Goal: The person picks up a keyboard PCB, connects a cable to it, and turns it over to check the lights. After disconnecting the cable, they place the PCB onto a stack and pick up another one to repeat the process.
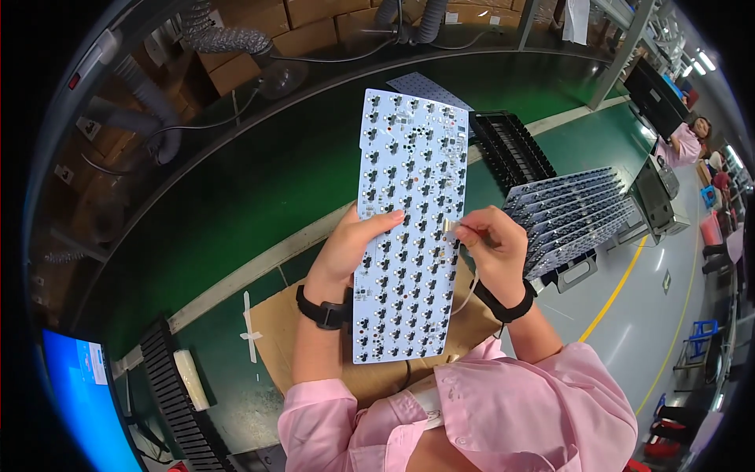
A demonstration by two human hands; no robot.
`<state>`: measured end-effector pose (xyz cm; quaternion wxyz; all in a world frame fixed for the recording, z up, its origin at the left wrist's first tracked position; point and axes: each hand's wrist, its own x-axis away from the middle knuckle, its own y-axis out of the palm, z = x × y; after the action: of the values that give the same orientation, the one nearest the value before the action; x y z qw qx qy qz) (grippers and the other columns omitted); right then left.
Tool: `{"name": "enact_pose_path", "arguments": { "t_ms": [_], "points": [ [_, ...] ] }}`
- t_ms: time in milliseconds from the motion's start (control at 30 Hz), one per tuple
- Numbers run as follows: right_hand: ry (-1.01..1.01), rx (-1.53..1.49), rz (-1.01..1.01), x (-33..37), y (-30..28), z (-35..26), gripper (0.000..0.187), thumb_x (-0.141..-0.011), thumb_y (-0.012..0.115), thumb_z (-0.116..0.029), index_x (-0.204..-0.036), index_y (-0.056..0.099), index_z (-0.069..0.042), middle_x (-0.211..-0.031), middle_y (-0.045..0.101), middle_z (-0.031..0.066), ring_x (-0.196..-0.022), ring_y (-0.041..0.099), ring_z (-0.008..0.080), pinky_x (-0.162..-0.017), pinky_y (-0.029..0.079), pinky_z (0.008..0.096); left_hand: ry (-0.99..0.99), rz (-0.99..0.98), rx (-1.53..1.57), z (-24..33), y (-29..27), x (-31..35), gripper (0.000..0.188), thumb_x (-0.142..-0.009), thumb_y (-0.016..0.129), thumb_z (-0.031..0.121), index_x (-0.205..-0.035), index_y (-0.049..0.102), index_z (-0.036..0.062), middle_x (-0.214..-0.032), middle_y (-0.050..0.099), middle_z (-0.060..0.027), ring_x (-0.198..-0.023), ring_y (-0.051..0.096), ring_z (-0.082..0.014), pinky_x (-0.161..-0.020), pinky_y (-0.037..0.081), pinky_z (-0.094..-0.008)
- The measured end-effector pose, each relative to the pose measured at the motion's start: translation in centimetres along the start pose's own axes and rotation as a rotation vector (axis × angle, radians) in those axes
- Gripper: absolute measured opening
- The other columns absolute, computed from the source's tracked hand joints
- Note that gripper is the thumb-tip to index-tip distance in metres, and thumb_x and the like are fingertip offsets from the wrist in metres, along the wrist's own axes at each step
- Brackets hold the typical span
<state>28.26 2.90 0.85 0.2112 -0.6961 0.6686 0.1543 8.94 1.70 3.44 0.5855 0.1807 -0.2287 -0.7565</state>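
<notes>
A long white keyboard circuit board [405, 295], dotted with rows of small black parts, is held up in front of me. My left hand [346, 244] grips its left edge, thumb across the face and fingers hidden behind. At the board's right edge, my right hand [497, 245] pinches a small cable plug [451, 226] with a silvery metal end. Whether the plug sits in a socket, I cannot tell. A thin pale cable [470, 297] hangs from this hand toward my lap. Black straps circle both wrists.
Several similar boards [570, 212] stand in a row at the right, near a black slotted rack [511, 149]. Another board [429, 88] lies behind. Brown cardboard [275, 338] covers the near bench. A black slotted strip [177, 385], a white roll [191, 380] and a lit screen [86, 393] are left.
</notes>
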Motion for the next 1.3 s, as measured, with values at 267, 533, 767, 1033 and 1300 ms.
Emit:
{"name": "enact_pose_path", "arguments": {
  "t_ms": [267,533,767,1033,1300],
  "points": [
    [0.144,0.071,-0.159,-0.4,-1.4,0.4,0.015,-0.076,0.066,-0.001,-0.070,0.051,0.000,-0.067,0.051,-0.0001,-0.056,0.042,0.0053,-0.051,0.033,0.0204,0.026,-0.007,-0.077,0.3,0.3,0.4,0.045,-0.082,0.055,0.006,-0.123,0.039,-0.0030,-0.114,0.054,-0.0123,-0.099,0.055,-0.0183,-0.085,0.044,-0.0303],
    [-0.076,0.293,-0.151,0.0,-1.4,-0.2,0.022,-0.071,0.065,0.003,-0.061,0.045,0.000,-0.056,0.040,0.0044,-0.050,0.034,0.0125,-0.047,0.026,0.0253,0.035,-0.037,-0.184,-0.6,0.2,0.2,0.043,-0.084,0.055,0.008,-0.123,0.040,-0.0022,-0.117,0.052,-0.0104,-0.104,0.051,-0.0162,-0.089,0.041,-0.0308],
    [-0.263,0.366,-0.233,-0.6,-0.5,-1.1,0.021,-0.067,0.063,0.007,-0.061,0.044,0.001,-0.056,0.039,0.0086,-0.053,0.036,0.0196,-0.047,0.027,0.0302,0.000,-0.108,-0.061,-0.4,-1.0,0.8,0.042,-0.084,0.054,0.004,-0.123,0.041,-0.0014,-0.114,0.055,-0.0098,-0.100,0.054,-0.0158,-0.085,0.044,-0.0300],
    [-0.411,0.671,-0.398,0.3,1.1,-0.4,0.002,-0.080,0.049,0.003,-0.078,0.049,0.004,-0.068,0.045,0.0149,-0.065,0.042,0.0324,-0.058,0.035,0.0392,0.077,-0.170,-0.141,0.6,-2.3,0.0,0.039,-0.083,0.051,0.010,-0.119,0.045,-0.0043,-0.108,0.058,-0.0112,-0.095,0.058,-0.0164,-0.082,0.046,-0.0265],
    [-0.561,0.776,-0.335,0.1,0.9,-0.1,0.009,-0.084,0.047,-0.001,-0.088,0.053,0.005,-0.074,0.048,0.0170,-0.068,0.044,0.0341,-0.061,0.037,0.0395,-0.099,-0.083,0.105,1.8,-2.3,1.4,0.052,-0.088,0.047,0.037,-0.120,0.044,-0.0039,-0.098,0.062,-0.0127,-0.087,0.062,-0.0176,-0.073,0.052,-0.0306]
  ]
}}
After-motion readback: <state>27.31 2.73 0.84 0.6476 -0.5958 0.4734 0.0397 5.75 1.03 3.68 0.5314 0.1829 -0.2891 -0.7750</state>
